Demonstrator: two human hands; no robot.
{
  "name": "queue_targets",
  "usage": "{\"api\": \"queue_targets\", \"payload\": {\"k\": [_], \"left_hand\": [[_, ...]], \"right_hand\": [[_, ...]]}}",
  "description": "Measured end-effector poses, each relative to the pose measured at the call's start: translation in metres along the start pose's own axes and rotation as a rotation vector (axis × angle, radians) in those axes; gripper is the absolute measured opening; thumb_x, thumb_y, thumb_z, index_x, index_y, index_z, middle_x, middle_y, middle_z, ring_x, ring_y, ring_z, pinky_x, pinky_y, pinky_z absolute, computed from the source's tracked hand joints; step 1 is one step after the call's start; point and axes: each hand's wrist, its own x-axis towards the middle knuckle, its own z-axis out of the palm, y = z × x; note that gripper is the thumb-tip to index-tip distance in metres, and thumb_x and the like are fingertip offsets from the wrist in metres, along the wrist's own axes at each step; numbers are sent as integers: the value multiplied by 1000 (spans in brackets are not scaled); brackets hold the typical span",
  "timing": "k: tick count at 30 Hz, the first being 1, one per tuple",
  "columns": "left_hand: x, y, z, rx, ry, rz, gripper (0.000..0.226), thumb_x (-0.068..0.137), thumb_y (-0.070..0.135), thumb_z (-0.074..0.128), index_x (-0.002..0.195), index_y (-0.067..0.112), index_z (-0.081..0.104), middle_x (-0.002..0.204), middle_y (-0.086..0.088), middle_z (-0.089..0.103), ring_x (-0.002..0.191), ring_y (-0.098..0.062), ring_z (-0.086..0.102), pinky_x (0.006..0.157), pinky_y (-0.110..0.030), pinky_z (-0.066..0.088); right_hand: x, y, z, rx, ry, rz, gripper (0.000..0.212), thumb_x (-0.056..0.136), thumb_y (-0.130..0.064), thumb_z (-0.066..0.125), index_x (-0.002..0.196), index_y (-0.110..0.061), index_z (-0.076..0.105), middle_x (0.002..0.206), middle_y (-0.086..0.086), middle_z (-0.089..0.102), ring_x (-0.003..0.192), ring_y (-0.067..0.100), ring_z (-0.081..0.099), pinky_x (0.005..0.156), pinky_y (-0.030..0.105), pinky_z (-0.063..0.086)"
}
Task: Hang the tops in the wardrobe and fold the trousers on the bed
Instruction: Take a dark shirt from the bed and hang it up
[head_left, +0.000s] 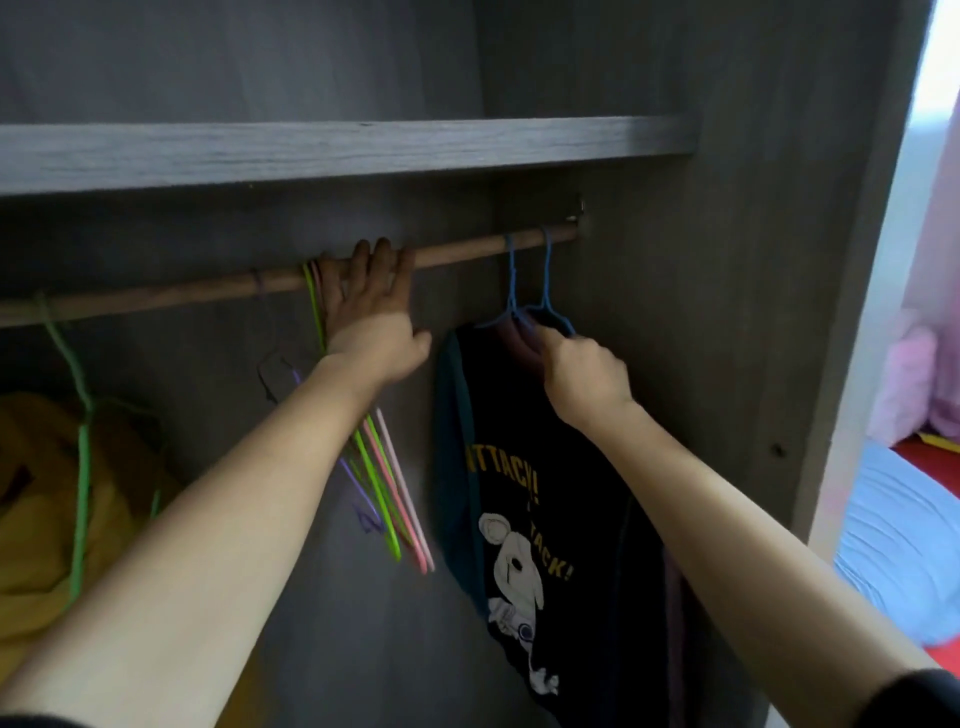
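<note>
Inside the grey wardrobe a wooden rail (457, 255) runs left to right. My left hand (371, 312) reaches up to the rail, fingers over it, beside a bunch of empty green, pink and purple hangers (387, 493). A black top (524, 509) with yellow lettering and a white bear print hangs at the right on blue hangers (527, 291). My right hand (582, 376) grips that top at its collar, just under the hanger shoulders. A yellow top (36, 493) hangs at the far left on a green hanger (78, 467).
A grey shelf (337, 153) sits just above the rail. The wardrobe's right side panel (753, 312) stands close to the black top. Past it, at the right edge, lie a blue pillow (904, 551), pink fabric (909, 384) and a red bed sheet (924, 462).
</note>
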Motion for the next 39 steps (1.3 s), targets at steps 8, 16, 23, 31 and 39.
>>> {"api": "queue_targets", "payload": {"k": [8, 16, 23, 31, 39], "left_hand": [[-32, 0, -27, -223, 25, 58, 65, 90, 49, 47, 142, 11, 43, 150, -17, 40, 141, -35, 31, 116, -60, 14], [-111, 122, -71, -777, 256, 191, 61, 98, 47, 36, 150, 15, 33, 161, -16, 20, 149, -33, 16, 116, -59, 10], [-209, 270, -138, -1169, 239, 414, 61, 100, 44, 36, 154, 14, 28, 163, -17, 12, 150, -32, 13, 117, -57, 9], [-311, 414, -233, -1266, 208, 732, 65, 100, 46, 36, 156, 18, 20, 163, -18, 12, 151, -34, 11, 116, -60, 14], [-415, 539, -283, -1208, 118, 993, 64, 101, 51, 25, 156, 17, 23, 163, -17, 11, 151, -35, 10, 116, -62, 11]], "right_hand": [[-87, 12, -30, -58, 133, 98, 36, 104, -37, 40, 137, -26, 50, 119, 7, 65, 102, 37, 64, 75, 43, 50], [-242, 32, -74, -269, 392, 225, 25, 99, -35, 48, 115, -25, 65, 104, 0, 63, 99, 27, 63, 61, 35, 48], [-425, 82, -161, -606, 386, 563, 32, 96, -31, 58, 121, -12, 64, 113, 12, 59, 100, 36, 58, 76, 46, 50], [-605, 119, -277, -777, 492, 918, 37, 95, -33, 56, 122, -9, 60, 118, 16, 59, 109, 36, 57, 84, 44, 49], [-735, 170, -316, -740, 480, 1048, 38, 95, -33, 54, 127, -11, 54, 124, 13, 55, 111, 32, 55, 86, 45, 52]]}}
